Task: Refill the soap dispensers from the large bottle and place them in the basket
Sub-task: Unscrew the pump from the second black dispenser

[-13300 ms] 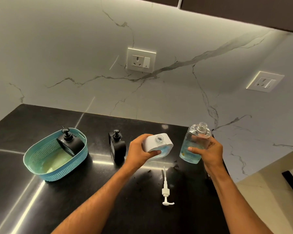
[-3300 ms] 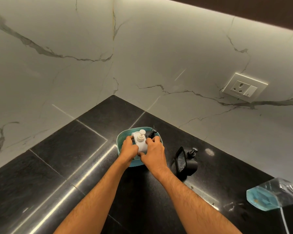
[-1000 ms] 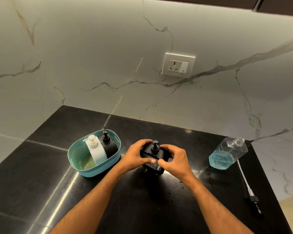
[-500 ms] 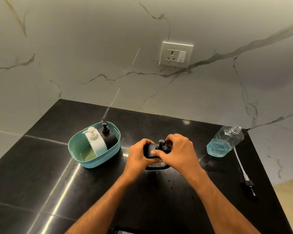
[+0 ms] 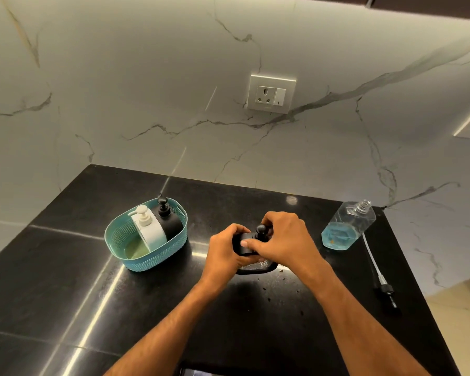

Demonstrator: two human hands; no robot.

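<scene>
The left hand (image 5: 223,249) grips the black dispenser (image 5: 246,244) body on the counter (image 5: 65,308). The right hand (image 5: 285,240) pinches its pump head (image 5: 261,229).

Both hands, left (image 5: 223,249) and right (image 5: 284,240), grip a dispenser (image 5: 246,244) on the counter (image 5: 65,294). Left of the grip stands the basket (image 5: 136,256) with two dispensers (image 5: 147,226) inside. Right of it the bottle (image 5: 345,229); nearer, its pump (image 5: 380,280).
</scene>
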